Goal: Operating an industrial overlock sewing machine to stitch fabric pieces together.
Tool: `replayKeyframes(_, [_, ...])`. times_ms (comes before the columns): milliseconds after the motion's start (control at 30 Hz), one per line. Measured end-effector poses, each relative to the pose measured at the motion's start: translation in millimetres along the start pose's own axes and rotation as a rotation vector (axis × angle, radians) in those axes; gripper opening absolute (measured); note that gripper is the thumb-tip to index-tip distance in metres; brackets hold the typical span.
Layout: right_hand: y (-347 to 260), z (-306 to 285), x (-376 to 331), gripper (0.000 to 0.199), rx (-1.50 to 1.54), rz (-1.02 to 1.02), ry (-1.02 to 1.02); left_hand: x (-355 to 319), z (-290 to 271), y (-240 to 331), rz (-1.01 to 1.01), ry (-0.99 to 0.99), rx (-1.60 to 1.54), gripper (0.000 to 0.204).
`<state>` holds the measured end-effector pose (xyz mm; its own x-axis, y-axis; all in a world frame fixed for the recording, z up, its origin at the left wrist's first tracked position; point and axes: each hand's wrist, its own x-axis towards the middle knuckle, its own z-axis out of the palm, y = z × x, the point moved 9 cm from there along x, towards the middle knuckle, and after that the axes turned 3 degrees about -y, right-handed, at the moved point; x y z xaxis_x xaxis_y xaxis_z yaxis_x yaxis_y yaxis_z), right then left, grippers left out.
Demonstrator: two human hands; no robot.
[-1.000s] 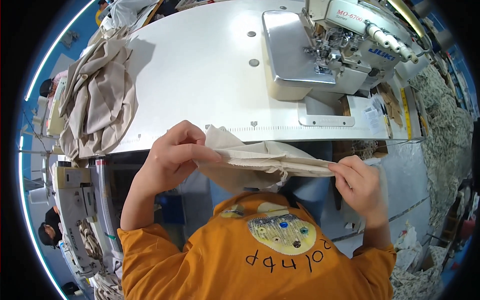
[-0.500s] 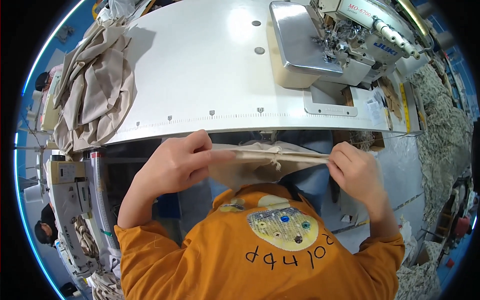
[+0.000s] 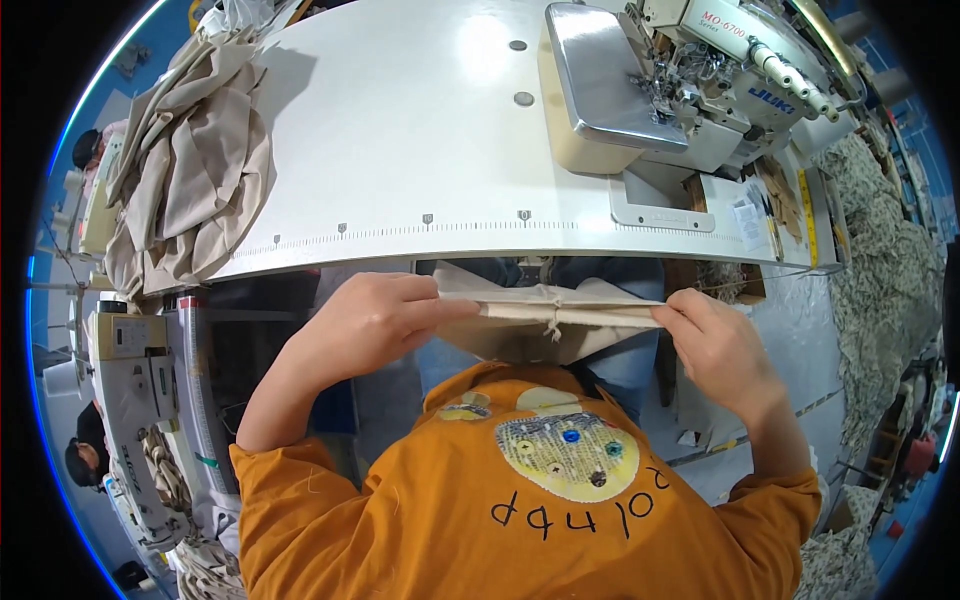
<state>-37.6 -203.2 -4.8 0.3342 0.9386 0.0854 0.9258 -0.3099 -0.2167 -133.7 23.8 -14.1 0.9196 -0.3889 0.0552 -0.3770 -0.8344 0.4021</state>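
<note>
A folded piece of beige fabric (image 3: pixel 560 340) is stretched between my two hands, over my lap and just short of the table's front edge. Its upper edge runs nearly straight, with a small tuft of loose thread hanging at the middle. My left hand (image 3: pixel 385 315) pinches the left end, index finger lying along the edge. At the other end, my right hand (image 3: pixel 715 345) grips the cloth between thumb and fingers. Part of the fabric hangs below the pulled edge.
Beyond my hands is a white sewing table (image 3: pixel 400 130) with a ruler along its front. An overlock sewing machine (image 3: pixel 720 90) stands at the back right. Crumpled beige cloth (image 3: pixel 200 160) lies on the left. Another sewing machine (image 3: pixel 135 400) is at far left; fabric scraps (image 3: pixel 880 270) heap up at right.
My right hand has shifted slightly right and down. My left fingers have straightened along the fabric's edge, and the hanging part of the cloth has changed shape.
</note>
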Motion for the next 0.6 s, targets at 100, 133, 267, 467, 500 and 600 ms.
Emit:
replayKeyframes(100, [-7,-7,2,0.023,-0.093,-0.025,0.048,-1,15,-8,-0.054,-0.025,-0.054,0.032])
replayKeyframes(133, [-10,-10,3,0.023,-0.129,-0.039,0.066,-1,18,-12,-0.077,-0.024,-0.084,0.027])
replayKeyframes(267, [-14,-17,5,0.021,-0.119,-0.027,0.095,2,22,0,0.036,-0.1,-0.323,0.02])
replayKeyframes(467, [-7,-25,1,0.011,-0.141,-0.063,0.133,0,26,6,0.061,-0.157,-0.399,0.027])
replayKeyframes(500, [-12,-28,2,0.01,-0.156,-0.098,0.151,1,26,9,0.041,-0.148,-0.36,0.029])
replayKeyframes(600, [-19,-36,5,0.01,-0.163,-0.15,0.184,2,32,15,0.034,-0.172,-0.178,0.027])
